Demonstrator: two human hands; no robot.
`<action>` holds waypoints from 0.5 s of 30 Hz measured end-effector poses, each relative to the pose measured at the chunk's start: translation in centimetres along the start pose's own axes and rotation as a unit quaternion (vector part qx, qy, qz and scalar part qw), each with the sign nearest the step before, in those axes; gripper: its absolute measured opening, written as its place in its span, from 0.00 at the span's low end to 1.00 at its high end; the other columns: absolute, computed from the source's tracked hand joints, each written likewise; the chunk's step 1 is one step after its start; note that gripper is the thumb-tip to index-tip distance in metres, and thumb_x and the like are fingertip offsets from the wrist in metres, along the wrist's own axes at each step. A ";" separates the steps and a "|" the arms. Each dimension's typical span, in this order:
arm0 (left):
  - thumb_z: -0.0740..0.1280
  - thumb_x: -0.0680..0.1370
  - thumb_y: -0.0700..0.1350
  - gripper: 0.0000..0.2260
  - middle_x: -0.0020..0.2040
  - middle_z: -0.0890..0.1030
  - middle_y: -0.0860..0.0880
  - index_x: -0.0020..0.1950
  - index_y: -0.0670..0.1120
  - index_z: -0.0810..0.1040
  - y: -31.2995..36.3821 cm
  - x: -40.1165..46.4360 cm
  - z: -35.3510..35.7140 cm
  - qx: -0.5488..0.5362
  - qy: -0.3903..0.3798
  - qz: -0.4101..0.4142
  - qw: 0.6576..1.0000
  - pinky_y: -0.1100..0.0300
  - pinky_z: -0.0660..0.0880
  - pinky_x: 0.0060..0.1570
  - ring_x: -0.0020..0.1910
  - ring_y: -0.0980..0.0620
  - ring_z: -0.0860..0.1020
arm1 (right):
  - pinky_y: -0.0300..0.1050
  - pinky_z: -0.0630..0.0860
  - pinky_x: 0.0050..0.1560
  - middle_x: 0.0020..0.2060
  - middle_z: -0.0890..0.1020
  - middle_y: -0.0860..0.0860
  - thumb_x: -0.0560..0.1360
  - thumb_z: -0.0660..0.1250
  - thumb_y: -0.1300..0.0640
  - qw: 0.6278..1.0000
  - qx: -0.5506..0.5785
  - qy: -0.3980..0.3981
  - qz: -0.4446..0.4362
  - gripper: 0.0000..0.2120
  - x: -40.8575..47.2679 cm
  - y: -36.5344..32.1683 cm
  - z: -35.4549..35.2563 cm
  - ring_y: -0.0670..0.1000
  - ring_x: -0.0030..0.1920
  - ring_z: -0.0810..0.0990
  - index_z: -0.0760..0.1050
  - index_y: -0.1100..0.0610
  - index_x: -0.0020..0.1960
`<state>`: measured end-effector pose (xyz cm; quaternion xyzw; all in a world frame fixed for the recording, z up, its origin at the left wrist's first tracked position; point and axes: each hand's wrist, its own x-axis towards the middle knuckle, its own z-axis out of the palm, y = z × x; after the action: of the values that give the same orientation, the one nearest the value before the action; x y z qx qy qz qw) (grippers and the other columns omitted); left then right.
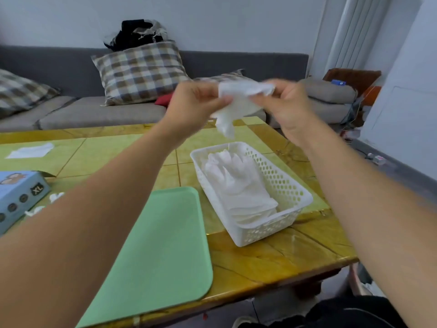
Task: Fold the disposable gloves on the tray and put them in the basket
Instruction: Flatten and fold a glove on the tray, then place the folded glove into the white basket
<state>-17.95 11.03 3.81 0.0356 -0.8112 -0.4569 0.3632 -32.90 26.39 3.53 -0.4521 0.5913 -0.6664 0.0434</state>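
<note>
**Glove in hand, above the basket**

Blue box (pixel 20 197): far left of the basket. Green tray (pixel 160 252): just left of it. My left hand (pixel 194 107): fingers pinching a translucent glove (pixel 233 107). My right hand (pixel 287 107): pinching its other end. White basket (pixel 293 192): below the glove, holding folded gloves (pixel 238 185).

Tray (pixel 163 245) on table (pixel 272 261), basket (pixel 283 185) just right of it, gloves (pixel 238 183) inside basket. Both hands, left (pixel 196 105) and right (pixel 290 107), raised above basket's far end, one glove (pixel 236 102) between them. Box (pixel 19 197) at left edge. Sofa (pixel 94 112) behind table.
</note>
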 end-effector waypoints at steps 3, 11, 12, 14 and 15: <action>0.74 0.77 0.44 0.11 0.37 0.82 0.43 0.45 0.35 0.83 -4.8 -3.1 1.2 0.039 -0.065 -0.064 0.995 0.54 0.72 0.39 0.36 0.53 0.73 | 0.44 0.79 0.50 0.42 0.86 0.50 0.72 0.77 0.65 0.991 -0.081 -0.065 0.086 0.06 -2.9 3.8 -0.8 0.46 0.43 0.83 0.85 0.60 0.49; 0.77 0.74 0.43 0.03 0.42 0.87 0.55 0.47 0.47 0.88 -4.5 -7.8 2.8 0.168 -0.185 0.017 0.968 0.74 0.73 0.40 0.39 0.62 0.82 | 0.45 0.80 0.54 0.42 0.88 0.51 0.70 0.79 0.64 0.931 -0.230 -0.253 0.125 0.06 -8.5 4.4 -2.9 0.46 0.44 0.84 0.86 0.57 0.46; 0.77 0.74 0.43 0.03 0.41 0.87 0.54 0.47 0.47 0.88 -4.3 -8.1 2.8 0.188 -0.207 0.023 0.960 0.72 0.74 0.38 0.39 0.60 0.82 | 0.46 0.81 0.55 0.42 0.88 0.49 0.70 0.79 0.63 0.919 -0.258 -0.272 0.120 0.06 -8.7 4.1 -2.9 0.46 0.45 0.85 0.87 0.56 0.45; 0.77 0.73 0.47 0.06 0.39 0.86 0.50 0.45 0.45 0.88 -4.1 -8.8 2.6 0.229 -0.249 0.025 0.941 0.61 0.77 0.38 0.39 0.54 0.81 | 0.52 0.81 0.57 0.41 0.87 0.47 0.71 0.78 0.61 0.892 -0.311 -0.303 0.125 0.05 -8.9 3.4 -2.7 0.48 0.46 0.86 0.87 0.53 0.44; 0.78 0.73 0.50 0.09 0.38 0.86 0.50 0.45 0.44 0.87 -4.1 -9.0 2.5 0.238 -0.265 0.019 0.934 0.56 0.78 0.40 0.38 0.53 0.81 | 0.54 0.80 0.57 0.40 0.87 0.46 0.71 0.78 0.61 0.878 -0.331 -0.321 0.129 0.05 -9.0 3.0 -2.5 0.49 0.46 0.85 0.87 0.53 0.44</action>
<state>-14.08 13.95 -5.16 -0.0166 -0.9636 -0.2362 0.1241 -30.72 32.72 -3.69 -0.5490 0.7839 -0.2390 0.1643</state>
